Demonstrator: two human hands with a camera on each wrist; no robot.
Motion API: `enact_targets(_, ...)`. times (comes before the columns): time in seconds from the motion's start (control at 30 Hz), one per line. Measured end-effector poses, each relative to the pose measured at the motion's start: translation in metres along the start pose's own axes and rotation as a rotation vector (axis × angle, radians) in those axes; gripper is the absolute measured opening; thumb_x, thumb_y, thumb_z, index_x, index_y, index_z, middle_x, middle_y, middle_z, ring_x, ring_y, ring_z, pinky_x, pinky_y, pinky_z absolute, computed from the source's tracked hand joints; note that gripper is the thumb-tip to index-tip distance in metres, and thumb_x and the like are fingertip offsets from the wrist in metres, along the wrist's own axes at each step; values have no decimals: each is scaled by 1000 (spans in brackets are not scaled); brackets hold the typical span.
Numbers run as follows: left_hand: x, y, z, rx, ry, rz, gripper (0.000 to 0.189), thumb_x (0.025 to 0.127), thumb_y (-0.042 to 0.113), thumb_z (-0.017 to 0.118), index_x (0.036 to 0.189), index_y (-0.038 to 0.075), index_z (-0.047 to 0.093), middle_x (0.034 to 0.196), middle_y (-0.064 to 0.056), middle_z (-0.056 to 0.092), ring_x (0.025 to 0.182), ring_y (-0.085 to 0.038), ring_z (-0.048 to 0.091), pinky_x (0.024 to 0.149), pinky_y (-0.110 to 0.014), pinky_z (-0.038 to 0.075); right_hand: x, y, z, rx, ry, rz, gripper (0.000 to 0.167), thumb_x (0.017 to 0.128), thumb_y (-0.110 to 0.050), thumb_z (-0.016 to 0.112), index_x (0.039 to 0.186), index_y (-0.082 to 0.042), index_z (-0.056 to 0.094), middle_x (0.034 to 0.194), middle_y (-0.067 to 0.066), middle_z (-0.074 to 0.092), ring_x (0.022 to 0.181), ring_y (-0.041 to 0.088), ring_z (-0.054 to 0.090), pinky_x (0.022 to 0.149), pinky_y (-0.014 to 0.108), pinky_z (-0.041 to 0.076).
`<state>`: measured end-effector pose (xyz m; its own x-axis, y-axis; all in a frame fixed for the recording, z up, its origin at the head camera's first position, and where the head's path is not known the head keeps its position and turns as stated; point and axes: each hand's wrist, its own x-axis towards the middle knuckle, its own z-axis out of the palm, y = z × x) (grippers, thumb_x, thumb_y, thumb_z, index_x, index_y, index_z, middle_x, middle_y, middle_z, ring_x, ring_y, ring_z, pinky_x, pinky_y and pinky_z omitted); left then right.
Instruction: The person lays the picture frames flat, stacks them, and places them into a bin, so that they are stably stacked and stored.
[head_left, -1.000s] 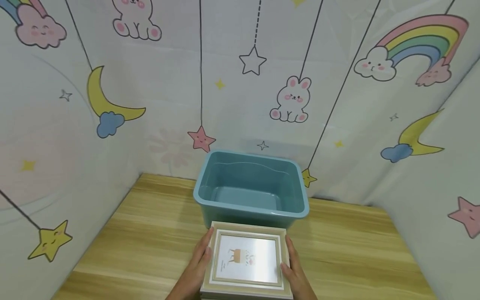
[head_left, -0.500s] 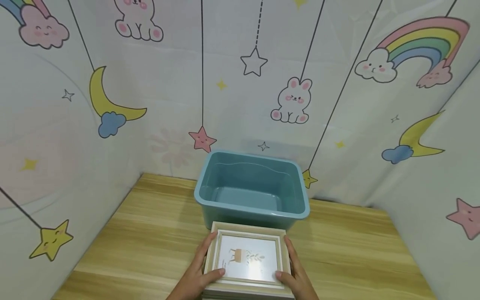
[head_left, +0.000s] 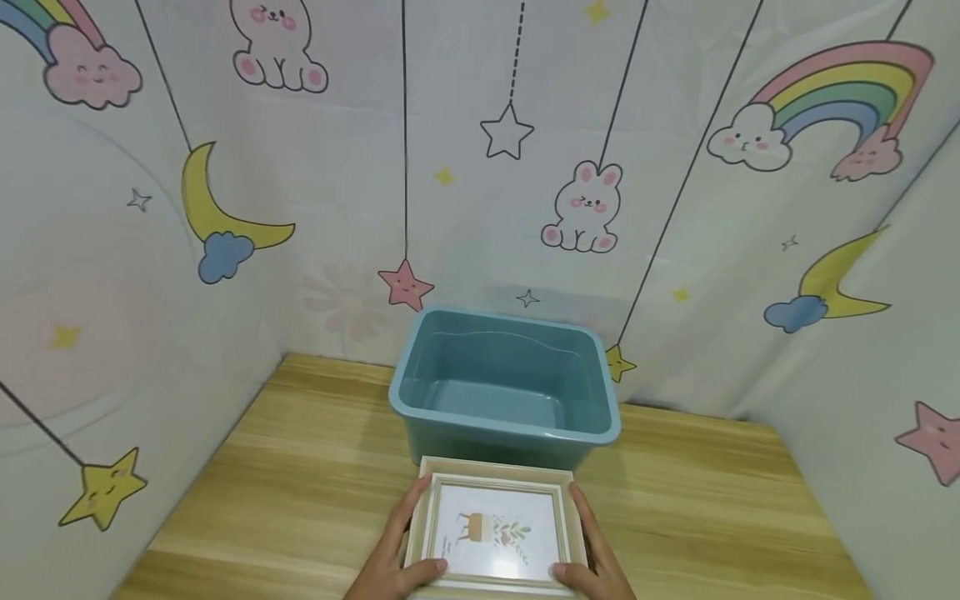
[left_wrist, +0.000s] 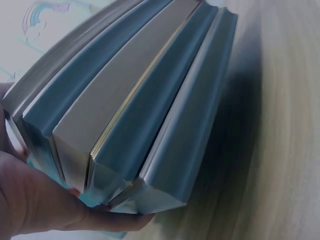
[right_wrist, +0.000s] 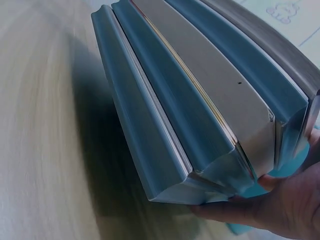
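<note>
Both hands hold a stack of several picture frames [head_left: 498, 533] at the bottom middle of the head view. On top lies a cream frame with a potted-plant print under shiny glass. My left hand [head_left: 393, 550] grips the left side, its thumb over the near left corner; my right hand [head_left: 600, 554] mirrors it on the right. From the left wrist view, the blue and pale grey edges of the stack [left_wrist: 120, 95] show, with the left hand [left_wrist: 45, 205] at its far end. The right wrist view shows the stack [right_wrist: 190, 95] and right hand [right_wrist: 285, 200] likewise.
Just beyond the stack stands a blue plastic bin [head_left: 502, 425] with nothing visible inside. It rests on a wood-grain table [head_left: 697, 500] by the back wall. White walls [head_left: 480, 208] printed with rabbits, stars and moons enclose three sides. A dark shadow lies beside the stack.
Both thumbs have moved from the sides of the stack onto its top frame, toward the near corners. The stack sits slightly lower in the head view. The bin stays in place.
</note>
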<state>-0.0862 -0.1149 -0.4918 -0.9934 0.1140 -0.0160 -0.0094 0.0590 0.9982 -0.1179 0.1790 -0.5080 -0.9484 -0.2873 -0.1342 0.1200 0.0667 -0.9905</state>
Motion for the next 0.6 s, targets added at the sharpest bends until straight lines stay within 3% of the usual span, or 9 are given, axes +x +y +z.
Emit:
enact_targets(0.13, -4, 12, -2, -54, -47, -41, 97, 78, 10, 74, 158, 28, 23, 150, -19, 35, 118, -16, 47, 97, -17, 37, -7, -13, -1, -12, -5, -11, 98, 81, -7, 63, 161, -24, 9, 150, 29, 27, 108, 15, 56, 89, 18, 47)
enact_targets(0.3, -8, 38, -5, -102, -86, -102, 98, 80, 14, 73, 158, 36, 19, 150, -19, 34, 119, -24, 50, 94, -16, 40, -15, -34, -2, -49, 35, -7, 97, 80, -8, 64, 161, -26, 14, 152, 25, 31, 107, 14, 56, 88, 18, 47)
enact_targets(0.6, -16, 84, -8, -101, -94, -111, 97, 80, 13, 74, 155, 47, 22, 150, -16, 38, 118, -25, 53, 96, -25, 43, -31, -74, -5, -73, 33, 13, 99, 82, -7, 61, 161, -35, 8, 150, 27, 30, 112, 19, 54, 87, 19, 47)
